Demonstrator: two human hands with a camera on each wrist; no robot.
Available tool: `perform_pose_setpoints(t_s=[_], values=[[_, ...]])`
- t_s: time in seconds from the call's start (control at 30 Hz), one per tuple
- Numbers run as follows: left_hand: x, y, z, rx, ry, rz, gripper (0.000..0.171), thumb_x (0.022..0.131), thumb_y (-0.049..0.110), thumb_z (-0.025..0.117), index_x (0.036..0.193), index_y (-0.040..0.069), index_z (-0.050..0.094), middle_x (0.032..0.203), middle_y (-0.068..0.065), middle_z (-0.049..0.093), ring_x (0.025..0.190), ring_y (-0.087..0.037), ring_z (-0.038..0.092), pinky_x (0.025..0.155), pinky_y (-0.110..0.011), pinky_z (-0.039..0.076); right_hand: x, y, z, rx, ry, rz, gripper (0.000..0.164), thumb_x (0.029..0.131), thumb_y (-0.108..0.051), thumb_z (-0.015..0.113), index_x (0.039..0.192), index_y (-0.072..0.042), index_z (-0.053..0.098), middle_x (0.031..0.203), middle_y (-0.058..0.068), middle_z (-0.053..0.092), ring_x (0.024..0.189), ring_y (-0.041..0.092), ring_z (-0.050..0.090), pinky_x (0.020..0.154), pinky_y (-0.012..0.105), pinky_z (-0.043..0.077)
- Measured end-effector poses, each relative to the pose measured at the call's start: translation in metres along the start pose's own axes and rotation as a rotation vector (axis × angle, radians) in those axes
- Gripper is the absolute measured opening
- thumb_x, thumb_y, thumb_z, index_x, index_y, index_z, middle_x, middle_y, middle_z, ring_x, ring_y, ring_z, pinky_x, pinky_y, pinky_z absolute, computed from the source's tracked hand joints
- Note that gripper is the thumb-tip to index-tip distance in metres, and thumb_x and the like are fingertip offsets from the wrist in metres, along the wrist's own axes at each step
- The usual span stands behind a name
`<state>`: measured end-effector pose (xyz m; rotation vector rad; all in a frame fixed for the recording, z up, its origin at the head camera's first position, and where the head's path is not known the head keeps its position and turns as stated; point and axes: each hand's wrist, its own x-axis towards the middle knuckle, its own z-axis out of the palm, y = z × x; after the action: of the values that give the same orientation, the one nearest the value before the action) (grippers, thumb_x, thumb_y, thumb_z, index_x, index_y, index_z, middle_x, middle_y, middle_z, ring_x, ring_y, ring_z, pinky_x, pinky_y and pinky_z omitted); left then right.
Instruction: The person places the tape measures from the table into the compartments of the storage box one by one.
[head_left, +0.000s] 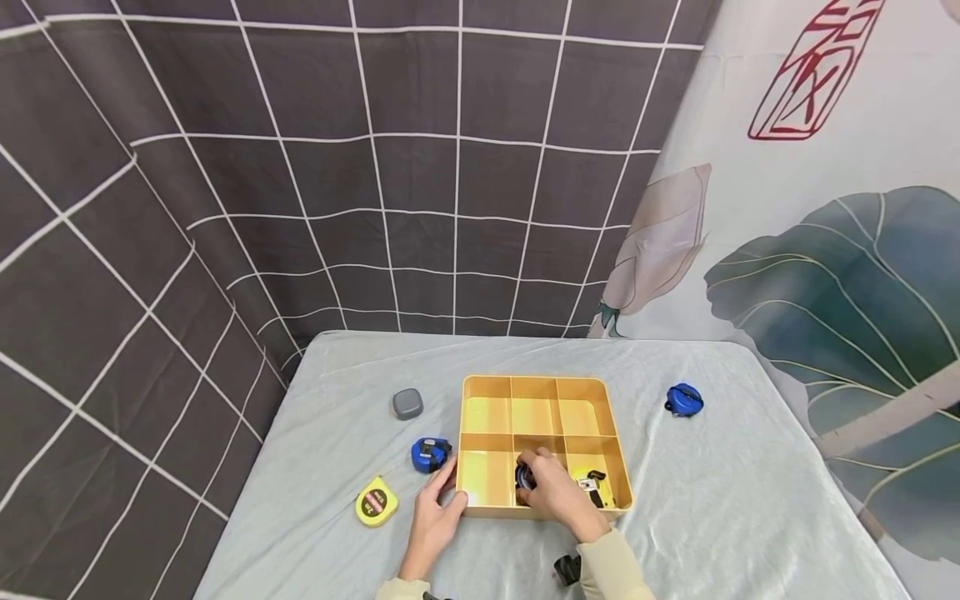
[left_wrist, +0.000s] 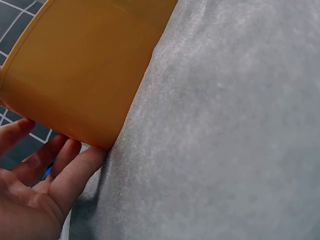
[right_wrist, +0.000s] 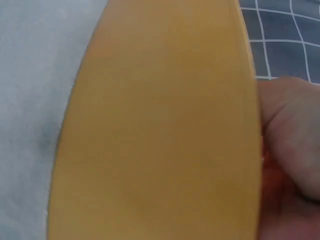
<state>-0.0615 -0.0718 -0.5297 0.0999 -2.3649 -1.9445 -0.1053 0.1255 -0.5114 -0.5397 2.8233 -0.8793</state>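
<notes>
A yellow box (head_left: 498, 512) with several compartments stands on the cloth-covered table. Reaching into its front middle compartment, my right hand (head_left: 558, 496) grips a dark, rounded tape measure (head_left: 523, 477), partly hidden by the fingers. My left hand (head_left: 433, 521) touches the box's front left corner, its fingers fairly straight along the side. In the left wrist view, that hand's fingertips meet the box wall (left_wrist: 80, 75). A yellow and black tape measure (head_left: 596, 487) lies in the front right compartment. Just left of the box sits a blue tape measure (head_left: 431, 455).
Left of the box are a yellow tape measure (head_left: 377, 502) and a small grey rounded case (head_left: 407, 404). Another blue tape measure (head_left: 684, 400) lies to the right. By my right sleeve is a black object (head_left: 567, 570). Dark gridded curtain (head_left: 412, 175) hangs behind.
</notes>
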Motion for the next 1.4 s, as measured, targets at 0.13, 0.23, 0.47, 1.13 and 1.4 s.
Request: perform_pose_setpoints(t_s=[0.13, 0.23, 0.47, 1.13, 1.4], values=[[0.0, 0.0, 0.0, -0.002, 0.0, -0.006, 0.055, 0.076, -0.005, 0.056, 0.13, -0.003, 0.048, 0.128, -0.015, 0.053, 0.109, -0.028, 0.056, 0.097, -0.033, 0.04, -0.003, -0.002, -0.009, 0.006, 0.015, -0.037, 0.032, 0.069, -0.006, 0.073, 0.099, 0.0, 0.06, 0.091, 0.013, 0.055, 0.076, 0.019, 0.053, 0.061, 0.029, 0.046], [0.0, -0.001, 0.0, -0.003, 0.0, -0.003, 0.055, 0.076, -0.005, 0.056, 0.13, -0.003, 0.048, 0.128, -0.016, 0.053, 0.109, -0.028, 0.056, 0.096, -0.031, 0.04, -0.005, -0.003, -0.018, 0.008, 0.029, -0.051, 0.031, 0.071, -0.007, 0.072, 0.099, 0.001, 0.061, 0.089, 0.013, 0.056, 0.074, 0.019, 0.053, 0.061, 0.03, 0.046], [0.0, -0.001, 0.001, 0.006, 0.006, 0.009, 0.054, 0.075, -0.006, 0.057, 0.129, -0.004, 0.049, 0.127, -0.016, 0.053, 0.11, -0.029, 0.056, 0.097, -0.032, 0.039, -0.013, 0.008, -0.041, 0.085, 0.065, -0.034, 0.034, 0.074, -0.004, 0.07, 0.106, 0.001, 0.059, 0.093, 0.013, 0.058, 0.071, 0.015, 0.058, 0.057, 0.021, 0.047], [0.008, -0.042, 0.006, 0.002, 0.015, 0.035, 0.057, 0.075, 0.0, 0.059, 0.131, 0.006, 0.051, 0.127, -0.006, 0.055, 0.106, -0.016, 0.057, 0.093, -0.021, 0.04, -0.006, 0.119, -0.108, -0.116, 0.329, 0.089, 0.022, 0.079, -0.006, 0.063, 0.099, 0.003, 0.063, 0.099, 0.022, 0.06, 0.085, 0.036, 0.058, 0.07, 0.049, 0.047], [0.004, -0.022, 0.003, -0.006, 0.006, 0.05, 0.056, 0.074, -0.005, 0.058, 0.13, -0.003, 0.049, 0.129, -0.015, 0.052, 0.108, -0.026, 0.056, 0.094, -0.026, 0.041, -0.002, 0.161, -0.112, -0.156, 0.292, 0.226, 0.038, 0.081, -0.011, 0.059, 0.115, 0.007, 0.053, 0.116, 0.035, 0.046, 0.104, 0.052, 0.041, 0.081, 0.06, 0.037]])
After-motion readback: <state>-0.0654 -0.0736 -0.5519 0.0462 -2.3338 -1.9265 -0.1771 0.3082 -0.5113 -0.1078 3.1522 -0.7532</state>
